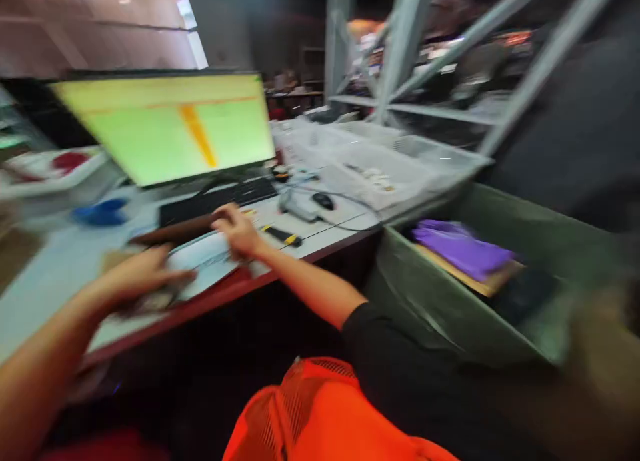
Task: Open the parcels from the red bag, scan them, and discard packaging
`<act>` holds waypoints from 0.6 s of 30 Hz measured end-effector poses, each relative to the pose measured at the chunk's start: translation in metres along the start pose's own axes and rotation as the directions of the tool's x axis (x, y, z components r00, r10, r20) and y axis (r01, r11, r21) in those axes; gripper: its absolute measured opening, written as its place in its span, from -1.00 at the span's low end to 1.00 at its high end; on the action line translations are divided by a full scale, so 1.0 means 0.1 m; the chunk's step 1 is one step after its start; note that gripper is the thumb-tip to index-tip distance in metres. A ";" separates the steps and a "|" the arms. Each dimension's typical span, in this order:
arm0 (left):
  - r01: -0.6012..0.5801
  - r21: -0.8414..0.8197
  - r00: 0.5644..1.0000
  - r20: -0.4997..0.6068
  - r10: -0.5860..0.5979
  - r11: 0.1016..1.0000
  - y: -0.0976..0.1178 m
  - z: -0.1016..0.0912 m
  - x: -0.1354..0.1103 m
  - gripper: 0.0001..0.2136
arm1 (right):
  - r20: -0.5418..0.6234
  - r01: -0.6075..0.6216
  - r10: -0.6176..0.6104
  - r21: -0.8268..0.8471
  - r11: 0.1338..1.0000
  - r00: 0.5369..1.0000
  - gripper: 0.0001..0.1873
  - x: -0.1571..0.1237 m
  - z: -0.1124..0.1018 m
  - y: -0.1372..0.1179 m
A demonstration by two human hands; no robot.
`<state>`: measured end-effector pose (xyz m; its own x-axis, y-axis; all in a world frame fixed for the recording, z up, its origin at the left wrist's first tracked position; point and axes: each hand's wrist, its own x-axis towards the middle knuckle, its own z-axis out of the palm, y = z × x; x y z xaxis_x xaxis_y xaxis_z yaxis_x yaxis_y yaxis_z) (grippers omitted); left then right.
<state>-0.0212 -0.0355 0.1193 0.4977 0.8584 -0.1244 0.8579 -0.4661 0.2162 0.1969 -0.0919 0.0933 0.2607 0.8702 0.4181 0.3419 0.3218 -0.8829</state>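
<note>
My right hand [239, 231] lies flat and open on a white sheet of paper [205, 258], keyboard [217, 201] just beyond it. My left hand [137, 278] rests beside it at the sheet's edge; blur hides its grip.

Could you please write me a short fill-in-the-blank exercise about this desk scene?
1. The monitor shows a screen that is mostly ____ in colour.
2. The purple item lies in the green bin to the ____ of the desk.
3. The right hand rests just in front of the black ____.
4. The left hand reaches over the desk's ____ edge.

Missing words: yellow-green; right; keyboard; front
</note>
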 end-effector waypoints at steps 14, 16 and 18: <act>-0.074 0.058 0.987 -0.136 0.082 0.996 0.49 -0.16 -0.37 -0.17 | -0.229 0.157 -0.141 0.054 0.986 0.963 -0.72 0.28 -0.02 0.55; -0.028 0.140 0.997 -0.069 0.038 0.990 0.56 -0.24 -0.35 -0.15 | -0.218 0.139 -0.127 0.043 0.989 0.968 -0.70 0.29 -0.03 0.55; -0.028 0.173 1.000 -0.007 0.030 0.985 0.57 -0.32 -0.29 -0.13 | -0.203 0.110 -0.098 0.047 0.993 0.974 -0.68 0.30 -0.04 0.53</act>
<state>0.0091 -0.0801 0.1662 0.5222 0.8455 -0.1116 0.8527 -0.5202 0.0490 0.2268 -0.0498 0.0598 0.4039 0.7401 0.5377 0.3261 0.4326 -0.8405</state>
